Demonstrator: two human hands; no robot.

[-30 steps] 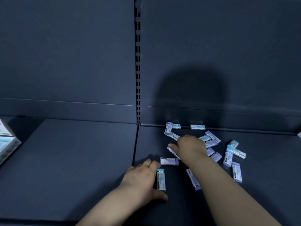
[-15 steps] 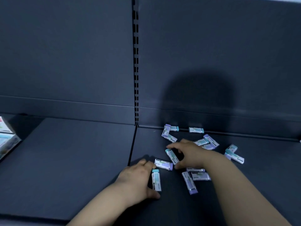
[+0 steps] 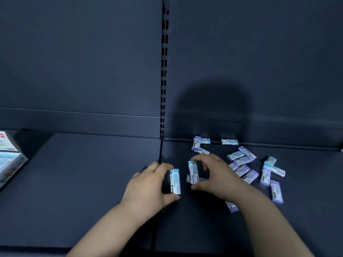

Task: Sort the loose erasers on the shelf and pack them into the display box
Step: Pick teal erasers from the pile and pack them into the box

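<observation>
Head view. Probably light, stiff, slick-sleeved; best pinched across the short ends. Centre frame: teal-capped eraser (image 3: 175,181) pinched between left hand (image 3: 148,184) fingers and thumb; second eraser (image 3: 193,172) pinched end to end by right hand (image 3: 217,175). Loose erasers (image 3: 241,164) scattered right on shelf (image 3: 83,173); display box (image 3: 9,160) at far left edge.

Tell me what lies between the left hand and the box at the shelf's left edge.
Only bare dark shelf: in the head view nothing lies between the left hand and the display box.
</observation>
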